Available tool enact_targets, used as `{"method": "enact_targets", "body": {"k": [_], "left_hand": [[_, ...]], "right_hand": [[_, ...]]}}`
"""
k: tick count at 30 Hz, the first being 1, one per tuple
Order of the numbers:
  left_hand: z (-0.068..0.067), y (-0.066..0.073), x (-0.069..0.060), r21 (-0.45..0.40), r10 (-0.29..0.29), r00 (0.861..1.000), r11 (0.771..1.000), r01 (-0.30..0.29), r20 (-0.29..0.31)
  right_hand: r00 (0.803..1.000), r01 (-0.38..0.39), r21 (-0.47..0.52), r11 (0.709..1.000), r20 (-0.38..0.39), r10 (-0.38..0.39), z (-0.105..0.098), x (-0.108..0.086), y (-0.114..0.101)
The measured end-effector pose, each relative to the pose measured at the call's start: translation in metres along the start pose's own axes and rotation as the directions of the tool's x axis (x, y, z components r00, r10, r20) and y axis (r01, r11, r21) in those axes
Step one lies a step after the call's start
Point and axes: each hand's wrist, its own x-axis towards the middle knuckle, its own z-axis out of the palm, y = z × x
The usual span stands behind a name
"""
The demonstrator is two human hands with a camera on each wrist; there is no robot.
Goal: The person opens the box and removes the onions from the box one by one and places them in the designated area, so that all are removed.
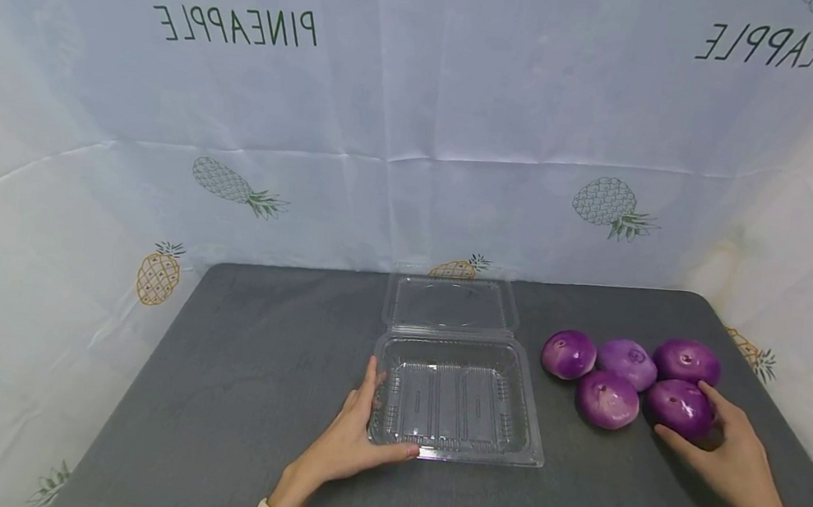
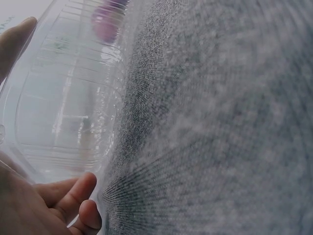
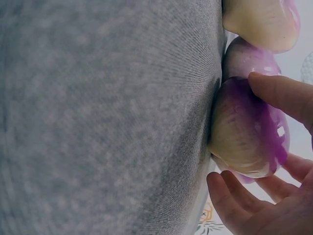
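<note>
A clear plastic clamshell container (image 1: 455,455) stands on the table with its lid (image 1: 452,304) folded back. My left hand (image 1: 338,440) holds its near left corner, the thumb on the front rim and the fingers along the left side. Several glossy purple onions lie together at the right. My right hand (image 1: 730,457) has thumb and fingers around the nearest right onion (image 1: 680,408), which rests on the table. Its pale yellowish lower side shows in the right wrist view, with the thumb (image 3: 279,93) touching its purple skin. The container's tray holds nothing.
Other onions sit close by: one at the left (image 1: 568,355), one in front (image 1: 608,400), one in the middle (image 1: 628,363) and one behind (image 1: 687,361). A dark grey cloth (image 1: 269,355) covers the table. White pineapple-print sheets (image 1: 429,107) hang behind and at both sides.
</note>
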Motion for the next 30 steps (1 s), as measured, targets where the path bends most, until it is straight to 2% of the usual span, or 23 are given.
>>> {"method": "enact_targets", "body": {"k": [9, 15, 23, 27, 30], "left_hand": [[-0.001, 0.000, 0.002, 0.022, 0.004, 1.000, 1.000, -0.004, -0.019], [-0.001, 0.001, 0.002, 0.031, 0.010, 1.000, 0.999, -0.010, -0.026], [-0.001, 0.002, 0.002, 0.046, 0.033, 0.999, 0.998, -0.031, -0.035], [-0.002, 0.003, 0.002, 0.075, 0.032, 0.998, 0.997, -0.029, -0.045], [-0.004, 0.003, 0.001, 0.097, 0.040, 0.997, 0.995, -0.034, -0.061]], "right_hand": [[1.000, 0.010, -0.014, 1.000, -0.013, -0.010, 0.000, 0.000, -0.001], [1.000, 0.012, 0.033, 0.999, -0.024, -0.012, 0.001, -0.003, -0.003], [0.982, 0.091, 0.038, 0.995, -0.168, -0.084, 0.002, -0.005, -0.010], [0.977, 0.107, 0.048, 0.993, -0.193, -0.096, -0.002, -0.004, -0.025], [0.961, 0.157, 0.063, 0.986, -0.239, -0.138, -0.003, -0.001, -0.038]]}}
